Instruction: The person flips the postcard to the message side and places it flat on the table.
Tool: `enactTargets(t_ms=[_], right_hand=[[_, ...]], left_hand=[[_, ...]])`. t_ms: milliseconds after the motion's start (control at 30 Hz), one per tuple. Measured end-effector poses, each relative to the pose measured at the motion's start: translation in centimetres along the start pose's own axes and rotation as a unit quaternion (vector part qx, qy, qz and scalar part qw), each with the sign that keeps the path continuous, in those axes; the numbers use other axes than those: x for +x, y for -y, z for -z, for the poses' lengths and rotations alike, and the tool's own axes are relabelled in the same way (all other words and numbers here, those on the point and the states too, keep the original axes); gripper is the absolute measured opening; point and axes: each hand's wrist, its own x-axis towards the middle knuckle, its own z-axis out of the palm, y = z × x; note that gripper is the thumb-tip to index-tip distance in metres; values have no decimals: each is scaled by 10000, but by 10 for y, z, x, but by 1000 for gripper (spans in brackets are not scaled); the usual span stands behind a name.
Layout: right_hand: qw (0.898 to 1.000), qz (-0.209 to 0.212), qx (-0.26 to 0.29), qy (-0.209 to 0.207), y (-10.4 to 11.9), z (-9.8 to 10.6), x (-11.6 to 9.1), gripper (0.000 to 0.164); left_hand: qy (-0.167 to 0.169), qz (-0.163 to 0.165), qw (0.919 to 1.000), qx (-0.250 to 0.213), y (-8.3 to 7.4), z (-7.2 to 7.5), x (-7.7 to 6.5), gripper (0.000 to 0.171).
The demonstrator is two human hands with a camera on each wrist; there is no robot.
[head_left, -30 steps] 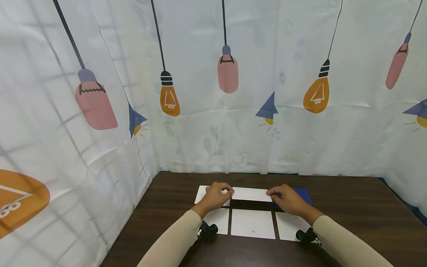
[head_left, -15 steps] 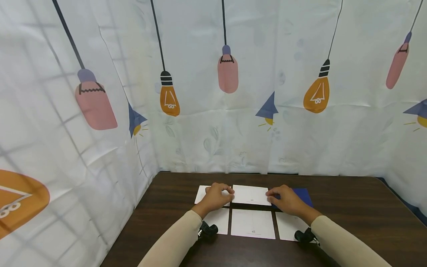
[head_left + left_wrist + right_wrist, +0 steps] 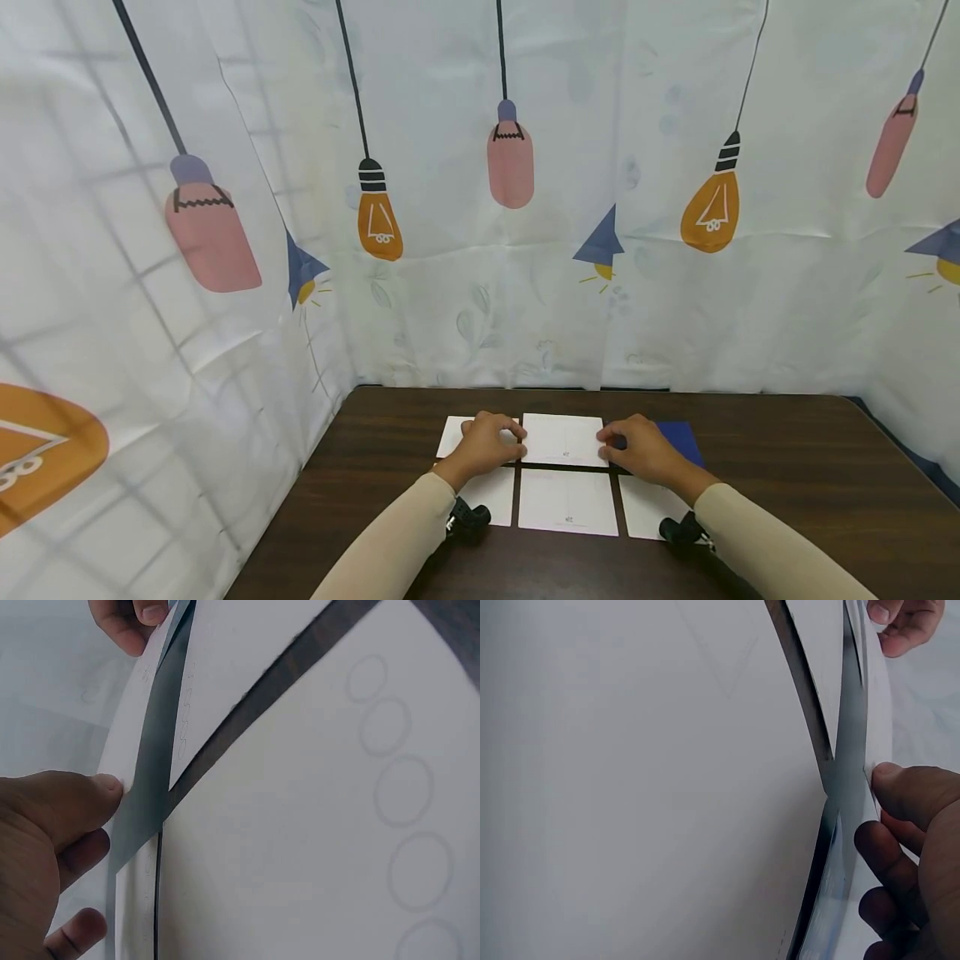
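Both hands hold a white card (image 3: 562, 440) by its sides at the back of the card layout. My left hand (image 3: 483, 443) pinches its left edge between thumb and fingers. At its right edge, my right hand (image 3: 643, 452) has the same kind of pinch. The left wrist view shows the left thumb (image 3: 109, 784) against the card, and the right wrist view shows the right thumb (image 3: 889, 776) likewise. Directly in front of it a white card (image 3: 567, 502) lies flat. The left hand partly covers a back-left white card (image 3: 453, 435).
White cards lie at front left (image 3: 491, 493) and front right (image 3: 651, 504), partly under the forearms. A blue card (image 3: 681, 440) lies behind the right hand. The dark wooden table (image 3: 787, 467) ends at a white printed curtain (image 3: 450, 333).
The held card's front edge has come down and nearer the front middle card, and more of its face shows. Both hands stay nearly in place.
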Motion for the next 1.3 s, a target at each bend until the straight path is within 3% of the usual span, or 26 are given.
enactTargets(t_ms=[500,700,1300], right_hand=[[9998,-87,-192,-42,-5,-4,3,23],[9992,70,-371,-111,-3,-5,3,24],[9954,458,-834,-116,-2,-6,5,27]], left_hand=[[-12,72,9995,316,-1,-3,1,17],[-6,137,9994,305,-3,-2,-1,18],[-19,-102,9986,511,-1,-4,1,18]])
